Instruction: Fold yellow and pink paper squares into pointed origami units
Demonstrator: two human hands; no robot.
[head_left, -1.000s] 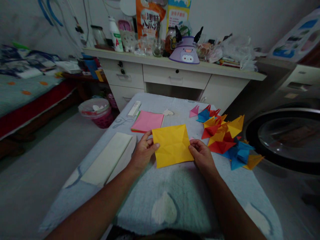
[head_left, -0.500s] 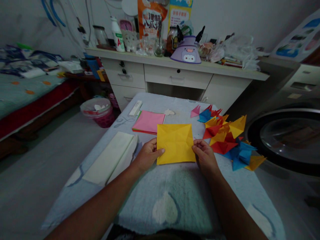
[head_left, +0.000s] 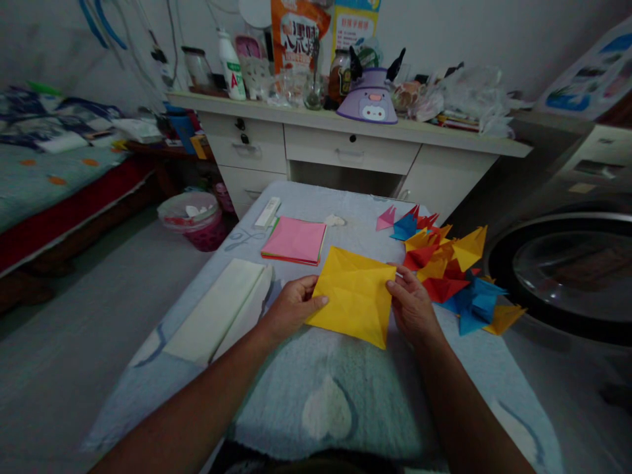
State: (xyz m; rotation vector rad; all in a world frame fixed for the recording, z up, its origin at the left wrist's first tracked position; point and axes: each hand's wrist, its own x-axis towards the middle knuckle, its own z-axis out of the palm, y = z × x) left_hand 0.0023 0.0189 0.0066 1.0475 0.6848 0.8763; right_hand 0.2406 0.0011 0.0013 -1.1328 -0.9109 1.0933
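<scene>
Both hands gripped the yellow sheet (head_left: 355, 293), which was located over the middle of the cloth-covered counter (head_left: 375, 401). The left hand (head_left: 291, 306) pinched the left edge, thumb on top; the right hand (head_left: 415, 306) pinched the right edge close to the far-right corner. Crease lines crossed the sheet. A pink-topped paper stack (head_left: 296, 240) lay just beyond it to the left; folded paper figures (head_left: 444, 288) in red, yellow, blue and pink lay to the right.

Containers: a pink bin (head_left: 202, 237) stood on the floor (head_left: 123, 316), left of the counter, fitted with a translucent liner and containing white scraps (head_left: 193, 210). On the far drawer cabinet (head_left: 316, 116) stood a clear lidded jar (head_left: 196, 69), a white bottle (head_left: 231, 69) and a dark amber jar (head_left: 340, 76); the contents of the amber jar could not be identified. A large jug (head_left: 582, 79) stood at far right, above the washing machine (head_left: 605, 148).

Markings: the white bottle bore a red letter "A" below a green panel. The orange bag (head_left: 296, 39) carried large white Chinese characters. Red print on the yellow-and-white package (head_left: 353, 29) and the jug's blue label were too indistinct to read.
</scene>
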